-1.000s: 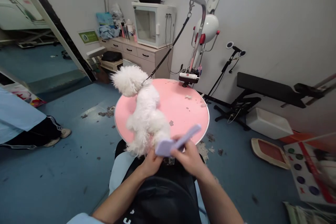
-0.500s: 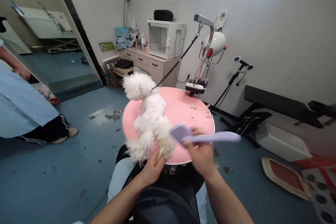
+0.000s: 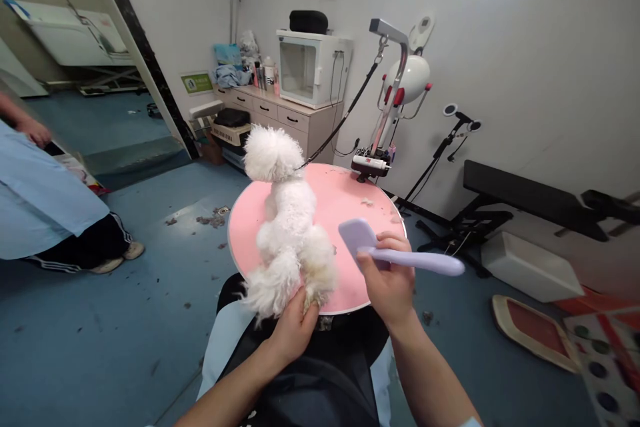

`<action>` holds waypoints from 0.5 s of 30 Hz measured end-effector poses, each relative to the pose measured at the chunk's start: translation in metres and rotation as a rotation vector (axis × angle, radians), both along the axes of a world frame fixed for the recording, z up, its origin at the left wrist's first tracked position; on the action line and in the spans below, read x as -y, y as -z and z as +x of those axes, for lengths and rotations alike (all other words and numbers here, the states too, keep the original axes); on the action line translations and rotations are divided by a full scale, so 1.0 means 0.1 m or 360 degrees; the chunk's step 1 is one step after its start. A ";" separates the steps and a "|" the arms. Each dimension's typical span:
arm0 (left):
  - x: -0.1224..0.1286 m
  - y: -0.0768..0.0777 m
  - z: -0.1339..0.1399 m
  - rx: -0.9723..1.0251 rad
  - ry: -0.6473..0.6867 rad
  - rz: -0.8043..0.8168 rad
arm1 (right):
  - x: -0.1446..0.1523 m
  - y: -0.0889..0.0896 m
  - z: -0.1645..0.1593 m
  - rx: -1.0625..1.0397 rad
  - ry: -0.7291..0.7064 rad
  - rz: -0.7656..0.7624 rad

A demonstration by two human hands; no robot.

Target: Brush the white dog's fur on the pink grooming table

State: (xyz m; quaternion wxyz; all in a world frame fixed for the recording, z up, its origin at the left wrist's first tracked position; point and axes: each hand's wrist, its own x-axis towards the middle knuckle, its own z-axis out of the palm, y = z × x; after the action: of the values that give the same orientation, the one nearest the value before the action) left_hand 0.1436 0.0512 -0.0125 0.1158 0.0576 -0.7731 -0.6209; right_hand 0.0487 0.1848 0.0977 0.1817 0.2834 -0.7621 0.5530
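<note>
A fluffy white dog point(image 3: 290, 213) stands on a round pink grooming table point(image 3: 350, 200), its rear towards me and its head at the far left. My left hand point(image 3: 295, 328) is closed on the dog's hind leg point(image 3: 320, 273) at the table's near edge; its foot is hidden by my fingers. In my right hand point(image 3: 393, 280) is a lilac slicker brush point(image 3: 415, 259), gripped where the handle meets the head. The brush head is raised to the right of the dog, apart from its fur. Its bristles do not show.
A black lead point(image 3: 345, 119) runs from the dog's neck to a metal grooming arm point(image 3: 395, 73). A clipper point(image 3: 370, 163) rests in a holder on the arm. At left stands a person in a blue smock point(image 3: 45, 193). Tufts of hair point(image 3: 215, 219) lie on the floor.
The brush has moved slightly right, away from the dog's hind leg. The dog's head has shifted a little up and right. My left hand keeps its hold on the leg.
</note>
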 end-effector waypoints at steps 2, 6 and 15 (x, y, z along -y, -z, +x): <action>-0.01 0.03 0.00 0.0005 0.0013 -0.0066 | -0.01 0.00 0.01 0.0111 -0.0274 0.0197; -0.01 0.16 0.01 -0.0028 -0.0206 -0.0467 | -0.01 0.01 0.02 0.0076 -0.0100 0.0227; 0.03 0.23 0.04 -0.0050 -0.0292 -0.0518 | -0.13 0.12 0.03 -0.0068 0.0130 -0.0190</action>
State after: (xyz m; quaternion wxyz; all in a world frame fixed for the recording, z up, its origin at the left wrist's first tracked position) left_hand 0.1473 0.0485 -0.0353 0.1919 0.0986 -0.8529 -0.4755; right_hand 0.0513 0.1980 0.0862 0.2370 0.2525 -0.7346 0.5835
